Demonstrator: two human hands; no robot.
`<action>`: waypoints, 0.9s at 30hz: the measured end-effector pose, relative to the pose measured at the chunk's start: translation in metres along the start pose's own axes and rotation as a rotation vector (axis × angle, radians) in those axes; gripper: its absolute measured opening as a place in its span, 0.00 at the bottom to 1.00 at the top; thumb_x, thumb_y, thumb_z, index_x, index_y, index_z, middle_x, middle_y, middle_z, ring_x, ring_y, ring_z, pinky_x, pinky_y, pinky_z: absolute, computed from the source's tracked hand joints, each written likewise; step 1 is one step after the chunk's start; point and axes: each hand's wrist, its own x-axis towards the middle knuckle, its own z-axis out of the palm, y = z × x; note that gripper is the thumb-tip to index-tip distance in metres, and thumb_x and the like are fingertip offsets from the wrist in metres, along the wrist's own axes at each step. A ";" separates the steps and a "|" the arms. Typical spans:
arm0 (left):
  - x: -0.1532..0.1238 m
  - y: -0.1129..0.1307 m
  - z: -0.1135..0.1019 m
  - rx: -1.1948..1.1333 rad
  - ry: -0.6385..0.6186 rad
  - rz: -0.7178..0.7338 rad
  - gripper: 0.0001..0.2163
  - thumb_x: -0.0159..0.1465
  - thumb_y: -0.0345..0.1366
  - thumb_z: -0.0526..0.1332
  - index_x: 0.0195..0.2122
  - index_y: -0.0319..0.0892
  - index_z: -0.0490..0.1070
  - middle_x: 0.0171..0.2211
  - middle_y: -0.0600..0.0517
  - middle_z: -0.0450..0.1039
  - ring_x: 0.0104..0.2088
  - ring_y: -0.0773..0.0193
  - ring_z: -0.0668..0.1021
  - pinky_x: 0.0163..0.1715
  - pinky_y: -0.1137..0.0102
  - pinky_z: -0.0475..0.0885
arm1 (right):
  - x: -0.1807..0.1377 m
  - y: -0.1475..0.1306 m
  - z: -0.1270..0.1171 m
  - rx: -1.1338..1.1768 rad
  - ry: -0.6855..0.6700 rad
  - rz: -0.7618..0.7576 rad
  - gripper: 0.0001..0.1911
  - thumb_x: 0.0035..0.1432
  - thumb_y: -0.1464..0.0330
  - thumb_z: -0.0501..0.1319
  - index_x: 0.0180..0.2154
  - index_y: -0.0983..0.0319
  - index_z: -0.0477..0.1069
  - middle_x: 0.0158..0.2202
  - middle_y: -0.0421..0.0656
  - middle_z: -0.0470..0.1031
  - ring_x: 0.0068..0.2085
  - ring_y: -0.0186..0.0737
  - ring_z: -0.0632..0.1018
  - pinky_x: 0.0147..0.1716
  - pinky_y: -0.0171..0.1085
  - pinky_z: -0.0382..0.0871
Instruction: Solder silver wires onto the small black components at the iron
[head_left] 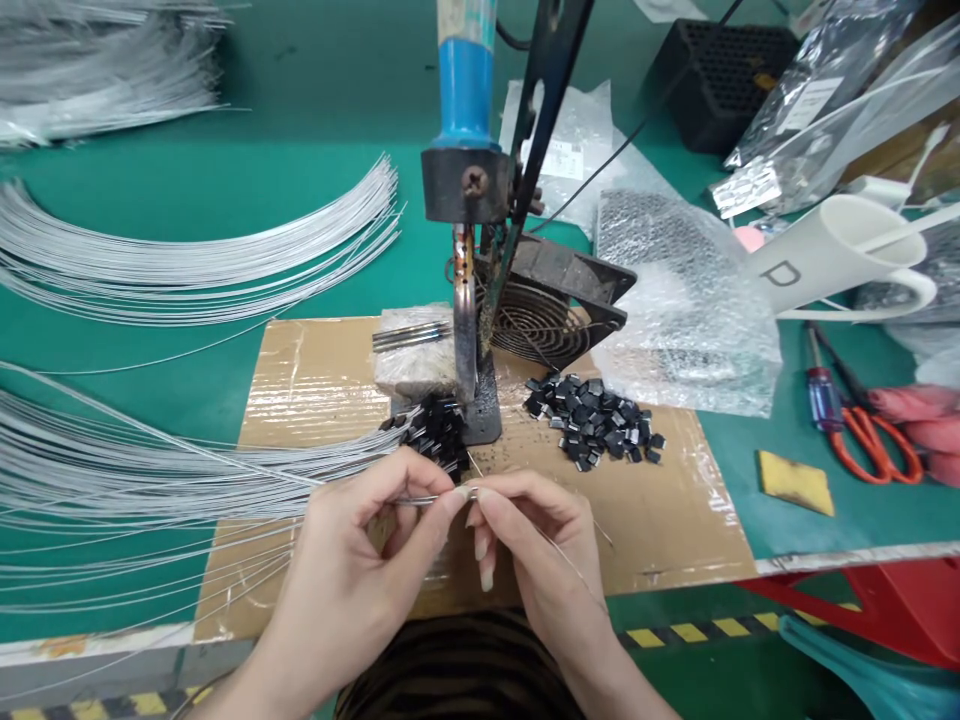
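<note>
My left hand (375,540) is closed, with thumb and forefinger pinching grey wires (416,499) near their ends. Fingertip to fingertip with it, my right hand (536,540) is closed in a pinch too. A thin strand of wire (559,552) runs from its fingertips across the palm side. What sits right between the fingertips is too small to make out. Just beyond the left hand, a bundle of grey wires (330,462) ends in a heap of black connector pieces (439,435). Above them a soldering iron (465,95) with a blue handle points down, clamped to a stand.
A pile of small black connectors (592,420) lies right on the cardboard (675,520), near a small fan (551,310). Another wire bundle (202,275) is at back left. Scissors (877,450), a screwdriver (821,390), a yellow sponge (795,482) and a white mug (814,255) stand right.
</note>
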 end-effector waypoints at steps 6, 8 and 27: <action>-0.002 0.011 0.005 -0.067 0.051 -0.035 0.09 0.68 0.40 0.65 0.31 0.44 0.77 0.25 0.54 0.75 0.27 0.65 0.75 0.25 0.72 0.66 | 0.001 -0.005 0.002 0.062 0.014 0.071 0.06 0.62 0.64 0.73 0.36 0.59 0.86 0.27 0.40 0.81 0.20 0.28 0.74 0.18 0.27 0.71; -0.002 0.013 0.005 -0.091 0.050 -0.041 0.09 0.67 0.40 0.65 0.31 0.43 0.77 0.25 0.53 0.76 0.27 0.65 0.75 0.25 0.72 0.66 | 0.003 -0.007 0.002 0.093 0.024 0.100 0.07 0.59 0.63 0.75 0.34 0.60 0.86 0.25 0.40 0.80 0.18 0.28 0.73 0.16 0.27 0.69; -0.007 0.011 0.013 -0.059 0.099 -0.064 0.09 0.68 0.40 0.64 0.31 0.44 0.77 0.24 0.54 0.74 0.24 0.67 0.75 0.24 0.72 0.66 | 0.005 -0.007 0.006 0.162 0.047 0.135 0.09 0.56 0.62 0.76 0.32 0.61 0.86 0.25 0.40 0.80 0.18 0.28 0.72 0.17 0.27 0.71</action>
